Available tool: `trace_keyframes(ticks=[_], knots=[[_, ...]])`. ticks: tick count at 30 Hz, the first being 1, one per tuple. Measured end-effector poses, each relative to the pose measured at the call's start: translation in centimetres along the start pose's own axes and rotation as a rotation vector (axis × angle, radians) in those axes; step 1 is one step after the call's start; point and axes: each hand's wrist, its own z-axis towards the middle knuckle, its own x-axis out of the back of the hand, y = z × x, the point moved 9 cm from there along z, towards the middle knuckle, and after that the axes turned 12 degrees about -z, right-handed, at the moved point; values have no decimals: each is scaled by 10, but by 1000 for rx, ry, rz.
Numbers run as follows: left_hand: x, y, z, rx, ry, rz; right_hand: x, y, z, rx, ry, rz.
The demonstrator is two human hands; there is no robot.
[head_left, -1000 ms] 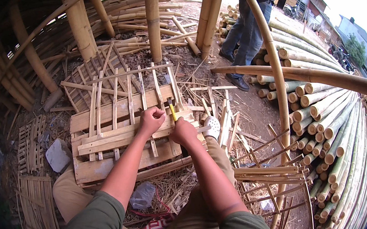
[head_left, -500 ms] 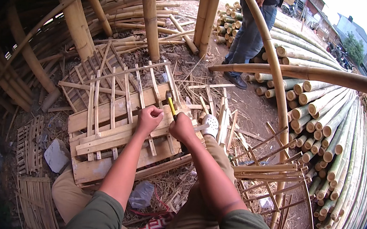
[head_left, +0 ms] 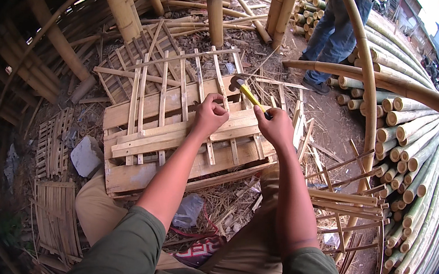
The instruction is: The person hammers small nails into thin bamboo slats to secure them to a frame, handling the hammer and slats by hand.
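- hammer (head_left: 243, 89): yellow handle, metal head raised over the far edge of the wooden pallet (head_left: 132, 175), just beyond the bamboo slat lattice (head_left: 182, 86) lying on it
- room: bamboo posts (head_left: 214, 5) close behind, stacked bamboo poles (head_left: 420, 156) to the right, another person's legs (head_left: 336, 36) beyond; open gap only right above the pallet
- right hand (head_left: 276, 127): clenched round the handle end, arm stretched forward
- left hand (head_left: 210, 115): fingers curled, pinching at a slat (head_left: 218, 90) near the hammer head; what it pinches is too small to tell

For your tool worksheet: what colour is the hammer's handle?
Yellow: the hammer in the right hand, head view.
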Motion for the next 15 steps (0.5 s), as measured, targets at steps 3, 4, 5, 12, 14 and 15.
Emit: trace_keyframes(ticks=[3, 4, 5, 12, 14, 15], knots=[[-2, 0, 1, 27, 17, 8, -15, 12, 3, 1, -53, -19], [-2, 0, 0, 20, 7, 5, -16, 12, 2, 8, -55, -17], [-2, 0, 0, 12, -2, 2, -14, 11, 0, 37, -39, -19], [-6, 4, -2, 8, -33, -17, -1, 14, -7, 80, 11, -157], [-4, 5, -2, 14, -34, -3, 5, 10, -10, 108, 29, -149], [-4, 4, -2, 17, -34, 8, 5, 10, -11, 105, 26, -148]])
